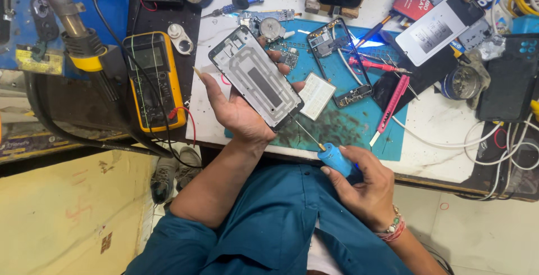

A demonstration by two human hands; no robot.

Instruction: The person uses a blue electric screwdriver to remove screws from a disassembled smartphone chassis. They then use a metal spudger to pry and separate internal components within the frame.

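The person's left hand (pixel 238 109) cradles an opened phone frame (pixel 255 77) from beneath, thumb along its left edge and fingertips curled over its right edge, so the frame is clamped between them and tilted above the near edge of the blue work mat (pixel 359 123). The right hand (pixel 365 182) closes its fingers around the blue handle of a small screwdriver (pixel 328 154); the thin shaft reaches up to the frame's near corner, its tip touching or just beside it.

On the mat, right of the frame, lie a small white rectangular part (pixel 316 95), a second stripped phone chassis (pixel 339 67) and a pink utility knife (pixel 390 106). A yellow multimeter (pixel 154 81) sits left of the frame on a dark pad, with a hot-air gun nozzle (pixel 73 25) farther left. A white phone (pixel 441 25) rests at the far right.
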